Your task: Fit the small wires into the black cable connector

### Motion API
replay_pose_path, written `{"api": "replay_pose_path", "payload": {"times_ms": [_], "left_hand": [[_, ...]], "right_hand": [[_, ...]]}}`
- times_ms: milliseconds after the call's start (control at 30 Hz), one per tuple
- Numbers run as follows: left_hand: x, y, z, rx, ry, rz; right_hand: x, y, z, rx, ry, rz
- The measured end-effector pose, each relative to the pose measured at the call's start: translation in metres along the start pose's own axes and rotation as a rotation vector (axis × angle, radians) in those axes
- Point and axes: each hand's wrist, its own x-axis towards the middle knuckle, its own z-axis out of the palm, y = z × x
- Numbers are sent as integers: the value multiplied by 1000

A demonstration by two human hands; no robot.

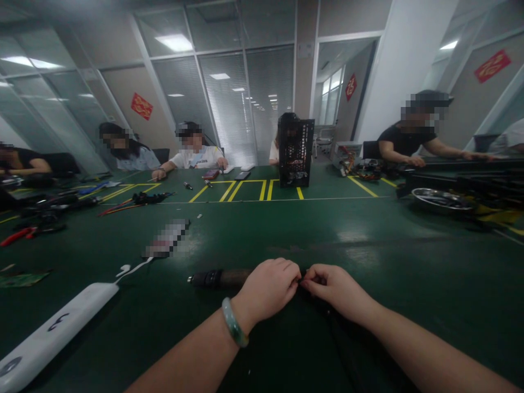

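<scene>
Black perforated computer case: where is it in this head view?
In the head view, the black perforated computer case stands upright at the far side of the green workbench, among the yellow tape lines, right of the person in a white T-shirt.

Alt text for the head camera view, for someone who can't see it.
A person's left hand, wearing a green bangle, and right hand pinch a black cable on a green workbench, beside a dark cylindrical part; co-workers sit beyond.
</scene>
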Motion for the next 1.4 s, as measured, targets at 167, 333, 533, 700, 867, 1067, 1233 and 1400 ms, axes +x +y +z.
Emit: {"api": "replay_pose_path", "payload": {"times_ms": [167, 333, 533, 700, 867, 1067, 1233, 1400], "left_hand": [[-1, 6, 5, -22, 78, -55], [-2, 6, 9, -28, 111, -133], [-1, 3, 9, -35, 45, -149], [-1, 5, 7, -7, 21, -139], [-1, 4, 8, -1, 31, -126], [-1, 3, 10, -20, 56, -130], [0, 4, 7, -10, 29, -141], [0, 4, 7, -11, 30, -104]], "right_hand": [[3, 6, 2, 31, 6, 4], [3, 6, 2, 42, 9, 28], [2, 2, 0, 13, -6, 11], [1, 0, -2, -8, -4, 7], [1, 0, -2, 3, -12, 1], [2, 1, -1, 3, -13, 0], [2, 1, -1, -3, -15, -4], [1, -1, -2, -14, -11, 1]]}}
